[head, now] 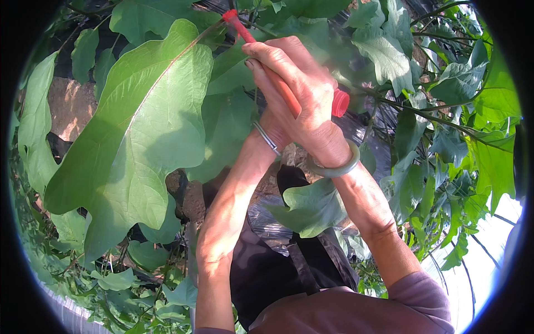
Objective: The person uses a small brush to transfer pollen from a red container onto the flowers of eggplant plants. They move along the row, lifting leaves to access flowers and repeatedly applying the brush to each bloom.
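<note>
My right hand [298, 79], with a pale green bangle at its wrist, holds a slim red-handled tool [281, 87] between its fingers. The tool's bright red tip [230, 16] is at a stem by the base of a large lobed eggplant leaf [137, 121]. My left hand [277, 123], with a silver bracelet, crosses beneath the right one and is mostly hidden. A red ridged plastic cap or container end [341, 103] sticks out beyond the right hand; what holds it is hidden.
Leafy eggplant plants surround the hands, with a branch [438, 119] at right. A leaf [317, 206] lies between the forearms. Dark plastic film [267, 221] covers part of the ground, and brown soil [71, 108] shows at left.
</note>
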The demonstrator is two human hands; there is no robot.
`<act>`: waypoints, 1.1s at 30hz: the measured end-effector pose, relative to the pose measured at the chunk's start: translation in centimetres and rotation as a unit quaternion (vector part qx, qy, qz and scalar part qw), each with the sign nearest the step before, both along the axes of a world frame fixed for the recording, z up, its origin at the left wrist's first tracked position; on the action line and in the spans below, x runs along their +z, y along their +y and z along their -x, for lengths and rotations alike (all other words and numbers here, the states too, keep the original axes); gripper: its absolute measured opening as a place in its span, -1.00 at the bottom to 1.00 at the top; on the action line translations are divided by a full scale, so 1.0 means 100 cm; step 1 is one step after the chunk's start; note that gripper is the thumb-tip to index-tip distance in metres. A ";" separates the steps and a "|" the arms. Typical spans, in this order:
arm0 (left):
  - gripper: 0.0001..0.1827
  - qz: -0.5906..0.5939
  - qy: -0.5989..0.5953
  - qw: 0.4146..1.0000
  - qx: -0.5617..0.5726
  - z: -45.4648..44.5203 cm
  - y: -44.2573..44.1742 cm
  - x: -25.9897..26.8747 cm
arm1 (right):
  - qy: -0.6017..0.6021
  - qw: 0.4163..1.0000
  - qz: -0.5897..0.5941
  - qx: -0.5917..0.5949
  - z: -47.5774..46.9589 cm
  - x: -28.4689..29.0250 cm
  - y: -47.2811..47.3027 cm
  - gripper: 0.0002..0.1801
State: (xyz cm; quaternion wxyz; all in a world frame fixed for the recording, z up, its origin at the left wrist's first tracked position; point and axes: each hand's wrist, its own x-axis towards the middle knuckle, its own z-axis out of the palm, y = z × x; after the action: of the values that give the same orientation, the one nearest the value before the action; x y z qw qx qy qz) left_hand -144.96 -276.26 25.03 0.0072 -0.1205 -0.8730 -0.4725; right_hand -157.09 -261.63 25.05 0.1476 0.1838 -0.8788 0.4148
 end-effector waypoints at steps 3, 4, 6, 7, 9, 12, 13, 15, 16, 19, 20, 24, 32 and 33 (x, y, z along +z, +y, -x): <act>-0.45 0.000 -0.001 1.000 0.004 -0.002 0.000 0.000 | 0.052 0.998 -0.029 0.003 -0.007 0.009 0.004 -0.70; -0.45 0.000 -0.002 1.000 0.005 -0.002 0.000 0.000 | 0.042 0.998 -0.040 0.001 -0.011 0.012 0.004 -0.67; -0.45 -0.003 -0.001 1.000 0.003 -0.001 0.002 -0.001 | 0.023 0.997 -0.079 0.006 -0.016 0.015 0.003 -0.63; -0.45 -0.005 0.000 1.000 0.002 0.000 0.002 -0.002 | 0.020 0.997 -0.074 0.005 -0.017 0.015 0.002 -0.65; -0.44 -0.009 0.003 1.000 -0.002 0.000 0.003 -0.002 | 0.038 0.996 -0.078 0.003 -0.014 0.012 -0.003 -0.68; -0.44 0.000 -0.004 1.000 0.004 -0.004 0.002 -0.001 | 0.067 0.995 -0.071 0.011 -0.003 0.007 -0.008 -0.70; -0.43 0.002 -0.004 1.000 0.005 -0.006 0.002 0.000 | 0.051 0.995 -0.088 0.009 0.002 0.005 -0.010 -0.70; -0.43 0.006 -0.006 1.000 0.007 -0.010 0.000 0.002 | 0.056 0.991 -0.118 0.010 0.007 0.004 -0.010 -0.69; -0.43 0.007 -0.008 1.000 0.007 -0.011 -0.001 0.001 | 0.053 0.993 -0.101 0.016 0.007 0.004 -0.009 -0.69; -0.42 0.009 -0.011 1.000 0.008 -0.014 -0.002 0.002 | 0.052 0.995 -0.083 0.015 0.003 0.003 -0.004 -0.73; -0.42 0.009 -0.010 1.000 0.008 -0.013 -0.002 0.002 | 0.058 0.995 -0.074 0.022 0.001 0.001 -0.004 -0.75; -0.41 0.007 -0.008 1.000 0.002 -0.009 0.002 0.000 | 0.051 0.994 -0.091 0.021 0.001 -0.008 -0.005 -0.76; -0.40 0.006 -0.009 1.000 0.000 -0.010 0.002 -0.001 | 0.017 0.997 -0.074 0.031 -0.010 -0.004 -0.003 -0.77; -0.39 0.008 -0.009 1.000 -0.001 -0.012 0.002 0.000 | 0.036 0.996 -0.072 0.032 -0.010 -0.004 -0.003 -0.77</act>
State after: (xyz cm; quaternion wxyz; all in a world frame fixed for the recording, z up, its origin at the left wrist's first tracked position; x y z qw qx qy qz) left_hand -143.79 -276.10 25.02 -0.0016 -0.1173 -0.8767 -0.4666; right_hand -156.10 -261.93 24.66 0.1519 0.2365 -0.8943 0.3482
